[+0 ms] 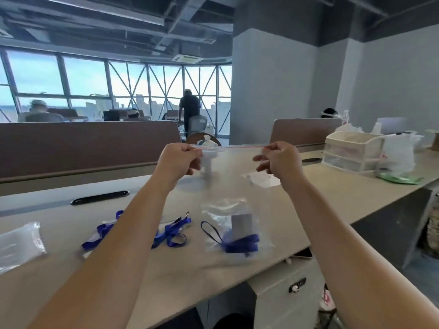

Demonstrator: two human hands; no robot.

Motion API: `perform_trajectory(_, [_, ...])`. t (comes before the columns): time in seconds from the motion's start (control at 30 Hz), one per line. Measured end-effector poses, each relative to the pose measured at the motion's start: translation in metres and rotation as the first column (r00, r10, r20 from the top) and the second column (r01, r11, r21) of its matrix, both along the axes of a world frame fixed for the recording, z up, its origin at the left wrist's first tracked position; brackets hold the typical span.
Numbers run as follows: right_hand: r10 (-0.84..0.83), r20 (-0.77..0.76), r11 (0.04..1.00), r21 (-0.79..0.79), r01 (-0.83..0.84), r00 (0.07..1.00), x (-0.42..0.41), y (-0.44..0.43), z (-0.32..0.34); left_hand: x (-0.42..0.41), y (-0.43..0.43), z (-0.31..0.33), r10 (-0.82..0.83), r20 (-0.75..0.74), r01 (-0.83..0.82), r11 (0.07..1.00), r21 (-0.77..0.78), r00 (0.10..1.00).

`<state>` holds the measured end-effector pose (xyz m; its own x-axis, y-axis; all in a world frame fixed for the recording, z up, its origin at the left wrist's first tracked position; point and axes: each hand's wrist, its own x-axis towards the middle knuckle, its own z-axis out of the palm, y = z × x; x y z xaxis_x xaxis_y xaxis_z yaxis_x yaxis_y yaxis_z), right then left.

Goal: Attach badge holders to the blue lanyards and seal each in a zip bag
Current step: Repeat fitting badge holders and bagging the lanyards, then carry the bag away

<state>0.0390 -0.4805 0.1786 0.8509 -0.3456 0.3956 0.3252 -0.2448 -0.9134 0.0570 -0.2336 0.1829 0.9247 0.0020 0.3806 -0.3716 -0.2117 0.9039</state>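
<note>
Zip bag hangs in the air over the table. The left hand pinches one top corner and the right hand pinches the other, with the red strip pulled straight between them. A blue lanyard with its badge holder sits at the bottom inside. To shut the bag well, I think it is best to keep the strip flat and squeeze along it from end to end, leaving no gap. More lanyards lie on the table.
</note>
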Motion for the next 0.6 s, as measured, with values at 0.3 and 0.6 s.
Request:
perform_trajectory(0.3, [-0.136, -0.1, 0.966, -0.233, 0.109, 0.986, 0.102, -0.028, -0.049, 0.104, -0.036, -0.049, 0.158, -0.032, -0.143, 0.949, 0.28, 0.987])
perform_trajectory(0.6, [-0.2, -0.279, 0.833, -0.554, 0.013, 0.939, 0.196, -0.042, -0.136, 0.183, -0.043, -0.122, 0.214, -0.074, -0.126, 0.781, 0.612, 0.974])
